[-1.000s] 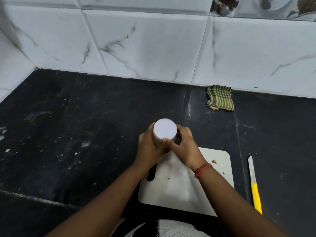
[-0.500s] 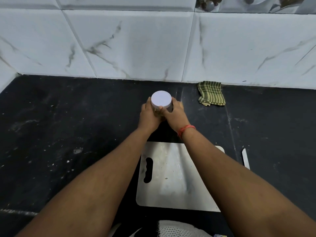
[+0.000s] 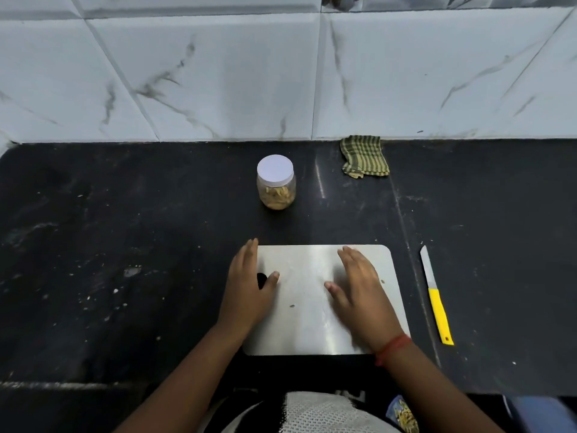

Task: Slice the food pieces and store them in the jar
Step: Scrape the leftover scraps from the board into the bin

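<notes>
A clear jar (image 3: 276,186) with a white lid stands upright on the black counter, behind the board, with pale yellowish food slices inside. Nothing touches it. A steel cutting board (image 3: 307,320) lies flat in front of me with a few tiny crumbs on it. My left hand (image 3: 248,285) lies over the board's left edge and handle hole, fingers straight. My right hand (image 3: 359,287) hovers or rests on the board's right half, fingers spread and slightly blurred. A knife (image 3: 435,298) with a yellow handle lies to the right of the board, blade pointing away.
A folded green checked cloth (image 3: 364,156) lies against the white tiled wall (image 3: 218,82) at the back right. The black counter (image 3: 125,245) bears scattered pale specks on the left. The counter's front edge runs just below the board.
Both hands let go of the jar, leaving it standing on the counter behind the board, and drew back toward me onto the cutting board.
</notes>
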Action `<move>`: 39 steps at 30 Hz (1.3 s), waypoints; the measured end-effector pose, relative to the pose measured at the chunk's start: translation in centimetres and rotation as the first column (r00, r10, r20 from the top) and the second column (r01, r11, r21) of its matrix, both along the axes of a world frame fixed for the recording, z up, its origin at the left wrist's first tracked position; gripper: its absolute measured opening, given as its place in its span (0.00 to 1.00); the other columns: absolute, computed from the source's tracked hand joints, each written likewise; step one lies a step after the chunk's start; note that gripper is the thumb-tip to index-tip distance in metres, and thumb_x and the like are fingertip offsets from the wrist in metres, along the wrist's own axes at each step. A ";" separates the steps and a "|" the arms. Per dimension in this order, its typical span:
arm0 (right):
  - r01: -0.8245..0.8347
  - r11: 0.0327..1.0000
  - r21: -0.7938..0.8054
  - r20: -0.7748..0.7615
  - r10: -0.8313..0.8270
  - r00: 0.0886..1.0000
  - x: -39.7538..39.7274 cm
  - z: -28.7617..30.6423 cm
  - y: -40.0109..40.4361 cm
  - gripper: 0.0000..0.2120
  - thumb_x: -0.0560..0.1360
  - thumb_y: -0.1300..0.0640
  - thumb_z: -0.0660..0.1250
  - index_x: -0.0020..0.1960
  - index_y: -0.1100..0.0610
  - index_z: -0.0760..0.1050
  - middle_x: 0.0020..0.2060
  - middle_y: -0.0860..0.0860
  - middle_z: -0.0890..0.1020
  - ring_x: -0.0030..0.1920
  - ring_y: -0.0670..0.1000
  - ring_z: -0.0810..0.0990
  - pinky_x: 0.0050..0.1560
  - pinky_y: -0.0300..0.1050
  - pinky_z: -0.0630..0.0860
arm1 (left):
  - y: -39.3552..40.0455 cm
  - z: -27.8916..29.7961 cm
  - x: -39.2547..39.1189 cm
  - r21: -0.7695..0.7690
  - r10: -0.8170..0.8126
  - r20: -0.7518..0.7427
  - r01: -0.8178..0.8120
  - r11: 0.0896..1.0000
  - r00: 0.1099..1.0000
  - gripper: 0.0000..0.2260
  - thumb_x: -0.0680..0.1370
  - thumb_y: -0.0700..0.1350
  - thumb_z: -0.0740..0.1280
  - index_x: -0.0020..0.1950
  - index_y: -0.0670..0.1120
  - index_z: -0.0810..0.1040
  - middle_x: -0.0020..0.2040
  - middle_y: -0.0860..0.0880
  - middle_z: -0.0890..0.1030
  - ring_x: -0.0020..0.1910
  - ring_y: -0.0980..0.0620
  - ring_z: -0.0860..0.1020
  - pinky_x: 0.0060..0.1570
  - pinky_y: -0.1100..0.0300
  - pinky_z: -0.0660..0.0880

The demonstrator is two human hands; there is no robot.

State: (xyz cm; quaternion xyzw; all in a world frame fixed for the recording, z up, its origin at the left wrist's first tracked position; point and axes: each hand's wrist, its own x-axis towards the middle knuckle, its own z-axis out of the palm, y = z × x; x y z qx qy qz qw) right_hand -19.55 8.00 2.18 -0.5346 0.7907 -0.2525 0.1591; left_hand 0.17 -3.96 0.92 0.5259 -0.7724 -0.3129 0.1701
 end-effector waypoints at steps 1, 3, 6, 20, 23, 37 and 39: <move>0.013 1.000 0.007 -0.042 -0.013 0.999 0.0 -0.3 1.4 0.29 0.77 0.47 0.65 0.74 0.56 0.63 0.73 0.51 0.66 0.75 0.50 0.59 0.75 0.47 0.58 | 0.8 -0.3 0.4 -0.015 -0.008 0.026 0.008 1.000 1.000 0.34 0.79 0.48 0.69 0.81 0.46 0.57 0.80 0.48 0.59 0.79 0.49 0.56 0.77 0.53 0.56; 0.057 0.998 0.000 -0.117 -0.057 0.991 -0.1 -0.7 3.6 0.26 0.78 0.48 0.64 0.72 0.58 0.66 0.71 0.52 0.68 0.73 0.51 0.61 0.74 0.46 0.60 | 2.0 -0.7 1.0 -0.013 0.003 0.048 -0.002 1.000 0.999 0.34 0.80 0.49 0.68 0.81 0.46 0.57 0.81 0.49 0.58 0.79 0.49 0.55 0.77 0.53 0.55; 0.135 0.991 -0.012 -0.216 -0.134 0.967 -0.8 -0.8 6.1 0.23 0.77 0.48 0.63 0.68 0.59 0.70 0.66 0.53 0.72 0.68 0.53 0.65 0.71 0.48 0.65 | 3.5 -0.6 1.4 0.009 0.044 0.058 -0.045 0.999 0.997 0.33 0.80 0.49 0.68 0.81 0.47 0.57 0.81 0.49 0.58 0.79 0.50 0.54 0.76 0.55 0.54; 0.144 0.989 0.014 -0.455 -0.122 0.882 -1.0 -4.5 9.1 0.21 0.78 0.48 0.56 0.64 0.60 0.71 0.61 0.57 0.73 0.64 0.58 0.68 0.68 0.53 0.66 | 2.3 2.7 0.4 0.294 0.376 -0.004 -0.358 0.886 0.927 0.20 0.79 0.50 0.66 0.70 0.46 0.72 0.56 0.49 0.77 0.52 0.49 0.77 0.52 0.53 0.75; 0.144 0.990 0.001 -0.475 -0.126 0.871 -0.7 -4.5 9.0 0.20 0.78 0.49 0.57 0.63 0.60 0.72 0.60 0.57 0.74 0.63 0.57 0.68 0.68 0.52 0.66 | 0.6 3.3 0.1 0.439 0.440 -0.033 -0.383 0.813 0.897 0.09 0.81 0.45 0.65 0.59 0.44 0.73 0.40 0.52 0.74 0.37 0.54 0.73 0.35 0.60 0.68; 0.607 0.795 0.003 -0.444 -0.542 0.713 -4.5 -2.1 9.9 0.14 0.73 0.53 0.67 0.54 0.60 0.74 0.51 0.59 0.75 0.50 0.64 0.72 0.47 0.57 0.73 | 0.8 2.1 1.2 0.754 0.577 -0.383 -0.118 0.647 0.721 0.06 0.84 0.38 0.55 0.54 0.45 0.70 0.48 0.40 0.77 0.44 0.43 0.76 0.43 0.44 0.70; 0.673 0.731 0.112 -0.466 -0.559 0.686 -5.4 -2.2 10.3 0.15 0.75 0.52 0.67 0.54 0.62 0.73 0.52 0.61 0.73 0.52 0.65 0.72 0.49 0.59 0.72 | 1.2 1.8 1.5 0.762 0.600 -0.391 -0.120 0.637 0.698 0.06 0.84 0.37 0.55 0.56 0.44 0.70 0.48 0.40 0.78 0.42 0.43 0.78 0.38 0.50 0.71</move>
